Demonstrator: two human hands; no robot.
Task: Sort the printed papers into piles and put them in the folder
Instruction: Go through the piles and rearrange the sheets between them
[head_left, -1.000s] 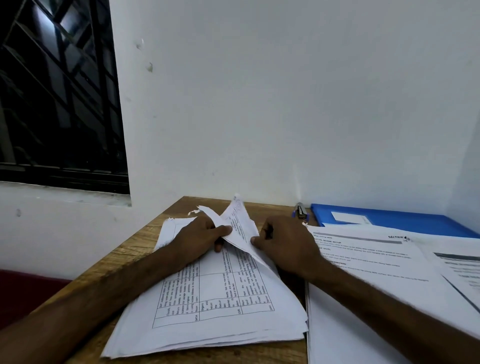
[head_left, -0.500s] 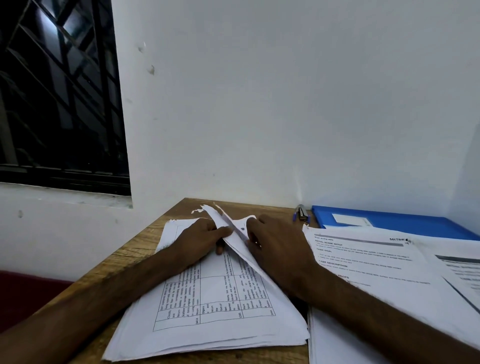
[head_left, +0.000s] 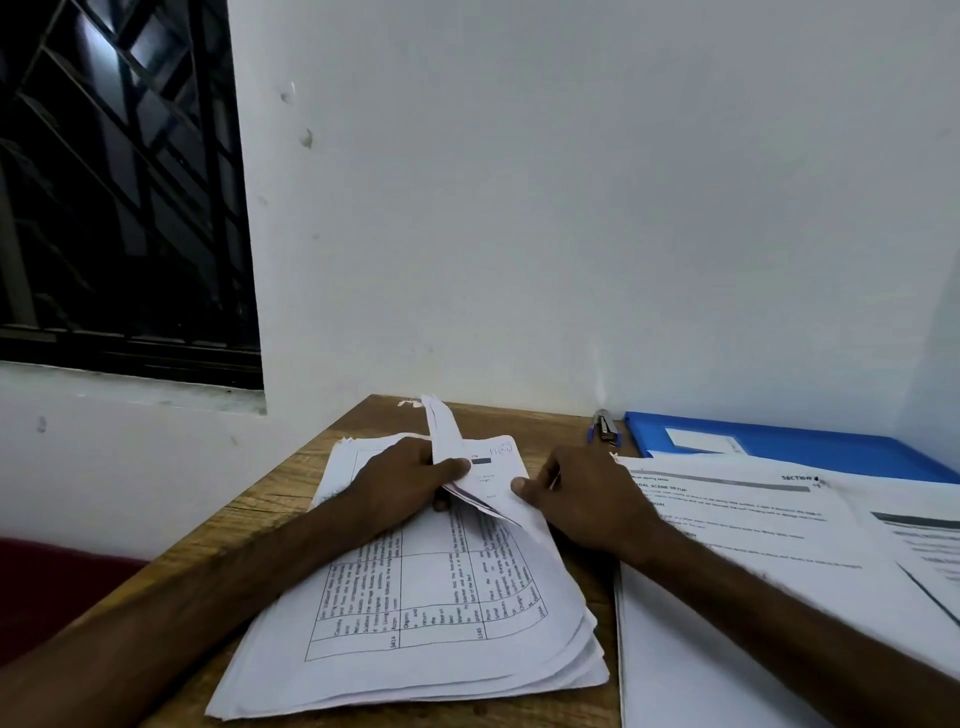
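Note:
A thick stack of printed papers (head_left: 426, 618) with a table on its top sheet lies on the wooden desk (head_left: 260, 514). My left hand (head_left: 400, 478) holds back the lifted far ends of several top sheets (head_left: 441, 431), thumb across them. My right hand (head_left: 582, 493) rests at the stack's right edge, thumb on a lower sheet (head_left: 493, 467) that shows a stamp and a dark bar. Two sorted piles (head_left: 737, 519) lie to the right. A blue folder (head_left: 831, 449) lies shut at the back right.
A stapler (head_left: 605, 426) stands by the wall between the stack and the folder. The white wall closes the desk's far side; a barred window (head_left: 114, 182) is at the left. The desk's left edge drops off beside a dark red surface (head_left: 47, 587).
My left hand has folded the lifted sheets further back and upright. My right hand slid off them to the right, and a lower sheet with a stamp is now exposed.

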